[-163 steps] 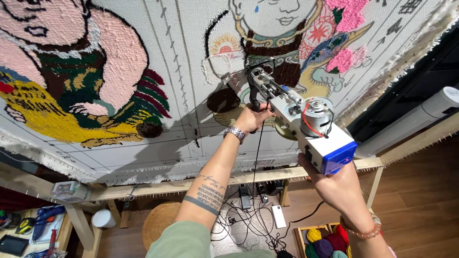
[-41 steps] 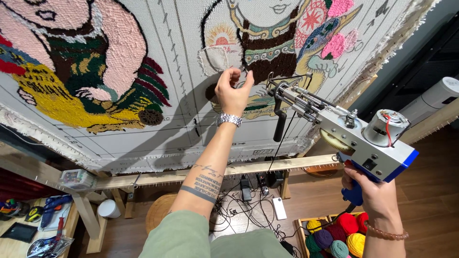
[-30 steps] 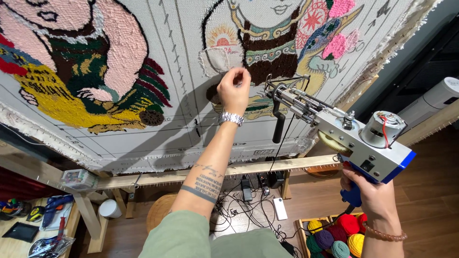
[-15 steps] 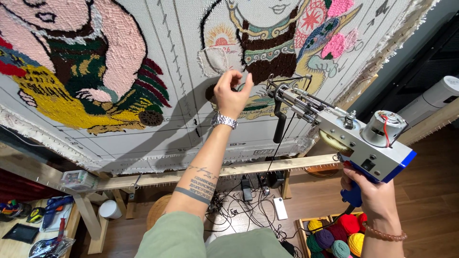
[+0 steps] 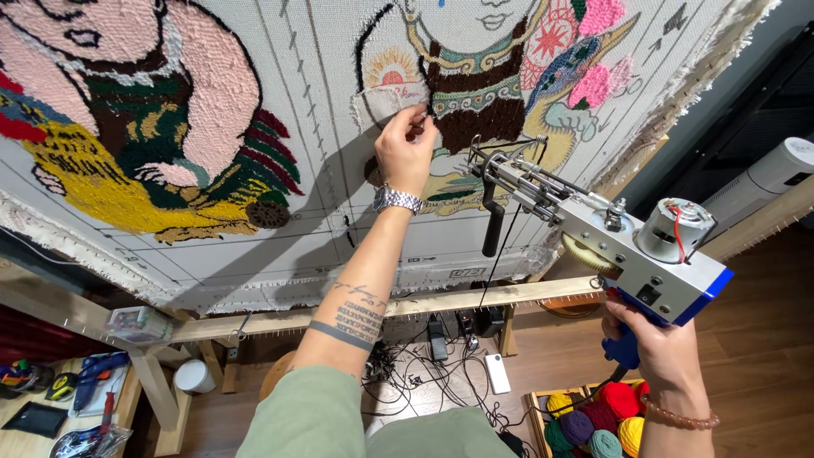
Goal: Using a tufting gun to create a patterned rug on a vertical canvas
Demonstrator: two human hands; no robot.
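Note:
A large tufted rug cloth [image 5: 339, 229] with colourful figures is stretched on a wooden frame in front of me. My left hand [image 5: 405, 151], with a metal watch on the wrist, pinches at the cloth near a dark brown tufted patch; a thin dark yarn strand seems to be between its fingertips. My right hand [image 5: 657, 348] grips the blue handle of a tufting gun [image 5: 610, 242], held away from the cloth with its needle end pointing left toward the left hand. A dark yarn runs down from the gun's tip.
The wooden frame bar [image 5: 407, 305] crosses below the cloth. Cables and a power strip [image 5: 437, 356] lie on the floor. A crate of yarn balls [image 5: 593, 420] stands at lower right. Tools lie on a bench [image 5: 59, 407] at lower left. A white cylinder [image 5: 767, 178] stands at right.
The gun was earlier pressed to the cloth with both hands on it. It has since been pulled back to the right, and my left hand has gone up to pinch at the cloth.

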